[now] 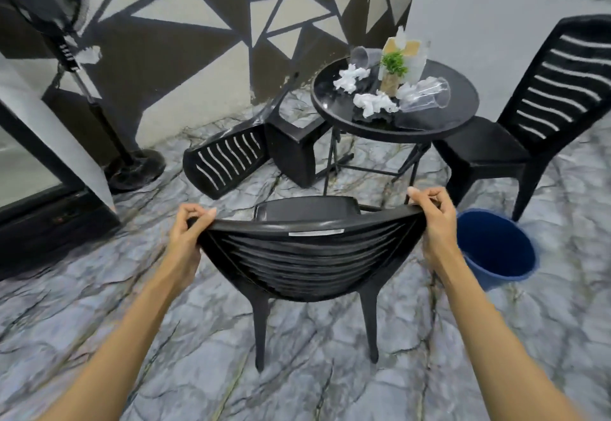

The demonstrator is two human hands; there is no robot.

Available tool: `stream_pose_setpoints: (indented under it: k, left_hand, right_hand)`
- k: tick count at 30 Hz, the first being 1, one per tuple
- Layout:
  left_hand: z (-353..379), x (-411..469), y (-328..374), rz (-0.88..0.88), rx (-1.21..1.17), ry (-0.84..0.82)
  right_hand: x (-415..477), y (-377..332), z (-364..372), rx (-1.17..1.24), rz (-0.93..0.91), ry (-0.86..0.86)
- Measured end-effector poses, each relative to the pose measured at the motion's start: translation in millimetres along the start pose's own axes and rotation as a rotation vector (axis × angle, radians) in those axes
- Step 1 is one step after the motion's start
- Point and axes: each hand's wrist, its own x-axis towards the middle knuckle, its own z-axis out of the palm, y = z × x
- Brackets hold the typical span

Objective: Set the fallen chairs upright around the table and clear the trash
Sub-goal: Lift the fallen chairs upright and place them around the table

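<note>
Between our hands: the near chair (307, 255) stands upright on its legs, its slatted back facing us and its seat pointing away toward the table.
Left hand (190, 229): we grasp the left corner of the near chair's top rail, fingers curled over the edge.
Right hand (433, 219): we grasp the right corner of the same rail, fingers wrapped over it and the thumb raised above.
Ahead of the hands: the table (463, 103), round and black, stands just beyond the near chair's seat.
On the table: wads of crumpled paper (373, 103) lie near its middle and left side; clear plastic cups (429, 95) lie tipped on their sides beside them; a small potted plant (393, 63) stands upright among them.
Ahead and left of the left hand: the fallen chair (251, 156) lies on its side on the floor (165, 321), its seat against the table's legs and its slatted back pointing left.
Ahead and right of the right hand: the side chair (515, 123) stands upright, its seat close to the table's edge.
Just right of the right hand: a blue bucket (496, 248) sits on the floor, its open mouth toward us, near the side chair's leg.
Far left of the left hand: a standing fan (132, 166) rests on its round base by the wall.
</note>
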Motion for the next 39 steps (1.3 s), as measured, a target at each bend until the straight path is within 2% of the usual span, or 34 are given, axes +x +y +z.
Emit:
stream_pose_setpoints:
  k: [5,11,17,30,39]
  left_hand:
    - [84,8,-23,0.012,0.054,-0.102]
    - [145,33,-32,0.051,0.072,-0.069]
    - [144,48,-38,0.026,0.101,-0.017]
    - [139,26,-39,0.073,0.119,-0.041]
    - [137,25,-31,0.017,0.222,-0.084]
  right_hand:
    - [9,-6,-86,-0.047,-0.003,0.089]
    - [19,-6,-126,-0.099,-0.061,0.143]
    - [19,3,-118,-0.007,-0.056,0.23]
    - [18,0,-118,-0.012,0.002,0.245]
    - [19,-6,-118,-0.047,0.08,0.252]
